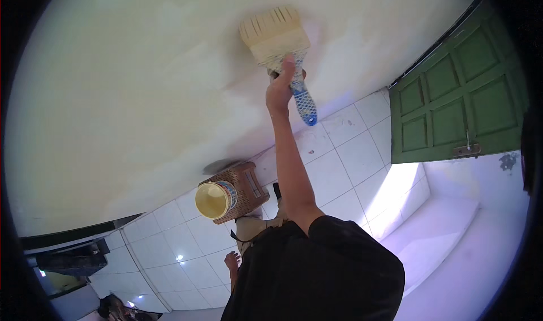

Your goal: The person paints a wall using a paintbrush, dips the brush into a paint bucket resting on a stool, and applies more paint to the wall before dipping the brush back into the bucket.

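My right hand (281, 89) grips a wide paintbrush (280, 38) by its blue-and-white patterned handle, thumb along the front. Cream paint coats the bristles and their base. The bristles point up the picture against the pale wall (140, 91); whether they touch it cannot be told. Low at my side hangs my left hand (232, 260), fingers apart, with nothing in it. A paint bucket (232, 193) with pale yellow paint inside stands on a brown woven-pattern plastic stool (248, 185), close to the wall.
White tiles cover the floor (335, 159) below the wall. On the right is a green panelled door (445, 96) with a metal handle, and bright light falls on the tiles beside it. A white ledge (437, 232) runs along the lower right. Dark items (123, 308) lie at lower left.
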A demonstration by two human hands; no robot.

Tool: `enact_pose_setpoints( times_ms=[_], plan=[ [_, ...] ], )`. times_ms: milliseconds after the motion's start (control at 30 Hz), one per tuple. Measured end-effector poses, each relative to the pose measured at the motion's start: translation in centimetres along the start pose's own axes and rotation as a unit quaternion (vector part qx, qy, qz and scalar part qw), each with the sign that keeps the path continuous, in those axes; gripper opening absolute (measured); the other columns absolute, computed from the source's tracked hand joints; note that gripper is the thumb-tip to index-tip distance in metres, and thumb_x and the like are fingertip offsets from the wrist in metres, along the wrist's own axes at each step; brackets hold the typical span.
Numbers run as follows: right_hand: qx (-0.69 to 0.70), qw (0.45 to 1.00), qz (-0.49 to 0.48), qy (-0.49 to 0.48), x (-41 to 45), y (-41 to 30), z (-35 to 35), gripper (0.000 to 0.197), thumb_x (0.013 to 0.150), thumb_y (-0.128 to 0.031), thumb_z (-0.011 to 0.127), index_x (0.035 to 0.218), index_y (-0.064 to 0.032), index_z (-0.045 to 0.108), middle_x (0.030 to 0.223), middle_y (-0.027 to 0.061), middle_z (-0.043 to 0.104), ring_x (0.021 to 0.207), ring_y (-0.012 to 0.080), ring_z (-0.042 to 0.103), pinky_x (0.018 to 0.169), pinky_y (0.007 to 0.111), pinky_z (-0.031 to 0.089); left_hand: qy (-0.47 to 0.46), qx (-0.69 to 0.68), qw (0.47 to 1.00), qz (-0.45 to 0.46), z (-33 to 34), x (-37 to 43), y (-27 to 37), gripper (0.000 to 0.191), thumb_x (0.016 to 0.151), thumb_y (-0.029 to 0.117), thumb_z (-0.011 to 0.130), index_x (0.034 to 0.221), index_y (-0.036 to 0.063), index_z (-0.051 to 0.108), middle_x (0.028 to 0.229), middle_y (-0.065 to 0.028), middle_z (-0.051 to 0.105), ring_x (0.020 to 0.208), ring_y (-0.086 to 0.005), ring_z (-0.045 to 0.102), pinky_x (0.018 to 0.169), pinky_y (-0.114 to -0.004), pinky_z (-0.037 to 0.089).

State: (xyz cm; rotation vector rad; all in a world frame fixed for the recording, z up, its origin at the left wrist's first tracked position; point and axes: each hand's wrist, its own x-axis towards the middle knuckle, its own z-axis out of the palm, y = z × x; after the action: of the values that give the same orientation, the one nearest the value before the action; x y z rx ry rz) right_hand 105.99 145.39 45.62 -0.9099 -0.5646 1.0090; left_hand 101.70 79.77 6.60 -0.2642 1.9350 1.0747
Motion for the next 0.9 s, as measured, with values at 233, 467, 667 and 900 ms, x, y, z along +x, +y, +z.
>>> enact_pose_setpoints(
  times_ms=[233, 467, 667, 900],
  plan=[
    [0.097, 0.973, 0.081, -0.192, 1.5, -3.0, -1.0, 0.029, 0.087, -0.037, 0.043, 0.089, -0.0086, 0.047, 0.074, -0.0017, 0.045, 0.061, 0.0064, 0.036, 0.051, 0.024, 0.027, -0.023, -0.012, 0.999, 0.021, -1.7, 0.3, -1.7, 0.032, 0.081, 0.030, 0.052, 0.100, 0.0041, 0.056, 0.084, -0.0135, 0.062, 0.065, -0.0240, 0.062, 0.051, -0.034, 0.045],
    [0.014, 0.975, 0.065, -0.212, 1.9, -0.7, -3.3, 0.033, 0.088, -0.039, 0.042, 0.088, -0.0076, 0.050, 0.069, -0.0034, 0.043, 0.057, 0.0064, 0.034, 0.050, 0.023, 0.027, -0.033, 0.216, 0.969, 0.112, -0.9, -0.3, -0.6, 0.034, 0.081, 0.026, 0.049, 0.099, -0.0021, 0.055, 0.087, -0.0167, 0.061, 0.071, -0.0262, 0.061, 0.056, -0.039, 0.049],
    [-0.049, 0.976, 0.102, -0.184, 0.0, -1.7, -3.3, 0.037, 0.088, -0.040, 0.046, 0.097, -0.0044, 0.052, 0.078, -0.0023, 0.048, 0.066, 0.0062, 0.040, 0.059, 0.021, 0.035, -0.006, 0.055, 0.998, -0.007, 0.0, -0.2, 1.6, 0.034, 0.081, 0.028, 0.051, 0.099, -0.0005, 0.055, 0.086, -0.0148, 0.062, 0.068, -0.0234, 0.061, 0.054, -0.033, 0.048],
    [-0.059, 0.959, 0.170, -0.220, 1.4, -0.9, -5.2, 0.046, 0.089, -0.040, 0.045, 0.111, -0.0004, 0.049, 0.093, 0.0025, 0.051, 0.079, 0.0083, 0.044, 0.069, 0.022, 0.037, 0.020, 0.018, 0.999, -0.035, -0.2, 0.3, 2.3, 0.033, 0.081, 0.030, 0.053, 0.098, 0.0022, 0.057, 0.084, -0.0122, 0.063, 0.063, -0.0207, 0.061, 0.050, -0.031, 0.046]
  ],
)
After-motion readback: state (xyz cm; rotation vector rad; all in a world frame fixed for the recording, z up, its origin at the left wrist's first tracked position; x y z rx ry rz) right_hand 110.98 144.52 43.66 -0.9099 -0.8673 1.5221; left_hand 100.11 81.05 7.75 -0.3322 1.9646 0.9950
